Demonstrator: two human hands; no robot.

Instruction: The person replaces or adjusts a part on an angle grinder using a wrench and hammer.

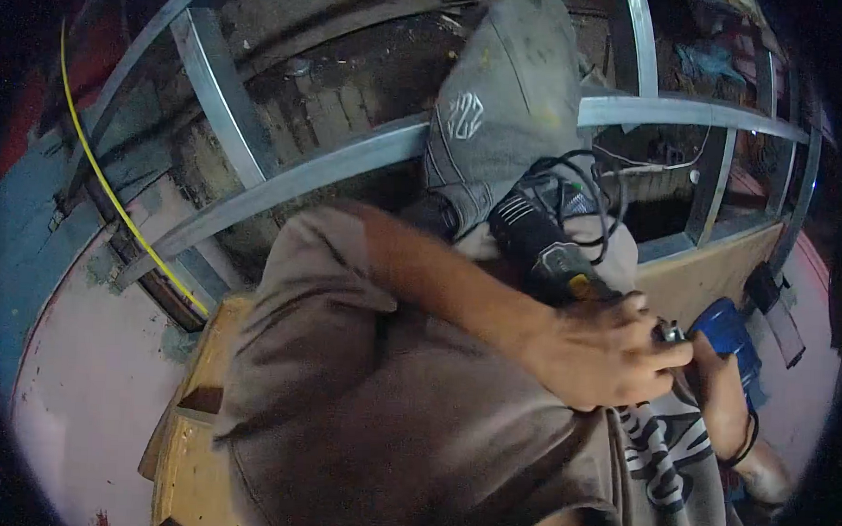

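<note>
A dark corded power tool (pixel 556 249) with a vented tail and a yellow part lies across my lap, its front end toward the right. My left hand (pixel 608 358) reaches over from the left with its fingers curled round the front end. A small shiny metal piece (pixel 671 333) shows between its fingertips. Close beside it, my right hand (pixel 714 366), with a dark band at the wrist, is bent in toward the same spot. Its fingers are partly hidden, and what they pinch cannot be made out. The black cable (pixel 613 196) is looped near the tool's tail.
Metal framing (pixel 350 158) runs across in front of me, with my trousered leg (pixel 510 99) over it. Wooden boxes (pixel 208 376) stand at the left, near a yellow hose or cable (pixel 108 192). A blue object (pixel 729 334) lies beyond my right hand, near a wooden board (pixel 708 282).
</note>
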